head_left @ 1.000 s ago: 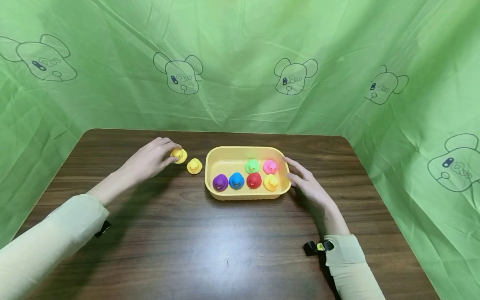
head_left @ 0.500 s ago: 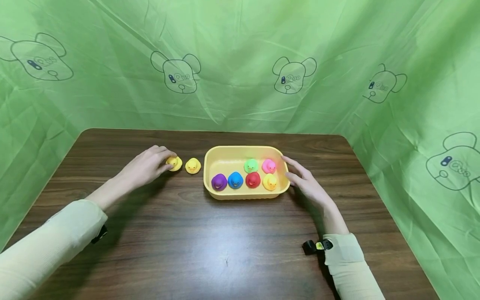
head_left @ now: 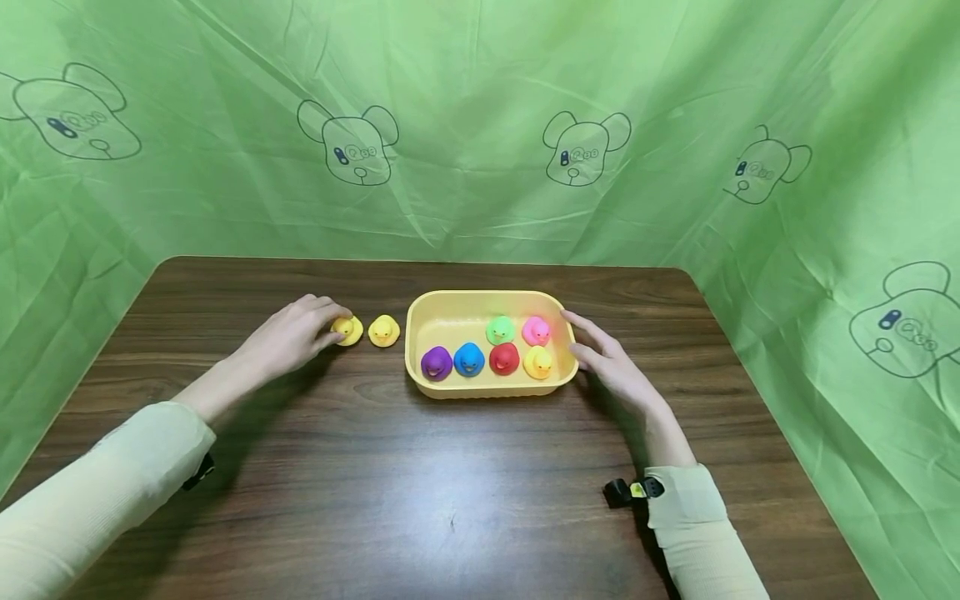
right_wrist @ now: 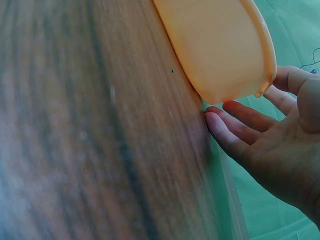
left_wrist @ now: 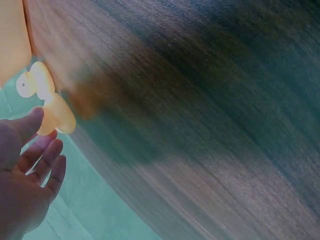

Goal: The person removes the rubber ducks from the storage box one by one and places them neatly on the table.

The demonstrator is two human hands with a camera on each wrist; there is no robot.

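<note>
My left hand (head_left: pixel 294 335) pinches a yellow rubber duck (head_left: pixel 349 331) at the tabletop, between thumb and fingertips; the left wrist view shows the duck (left_wrist: pixel 60 114) between the thumb and the forefinger. Just to its right sits a second yellow rubber duck (head_left: pixel 383 332). My right hand (head_left: pixel 617 367) rests its relaxed fingers against the right end of a pale yellow plastic tub (head_left: pixel 491 388). In the tub stand a purple duck (head_left: pixel 437 363), a blue duck (head_left: pixel 468 359), a red duck (head_left: pixel 504 359), an orange-yellow duck (head_left: pixel 537 363), a green duck (head_left: pixel 500 330) and a pink duck (head_left: pixel 536 331).
A dark wooden table (head_left: pixel 450 533) carries everything. Behind it and along its sides hangs a green curtain (head_left: pixel 465 200) with printed bear heads. A small black camera (head_left: pixel 618 493) is strapped at the right wrist.
My left hand has brought its duck toward me and slightly left, down into line with the other yellow duck. The right hand stays at the tub's end.
</note>
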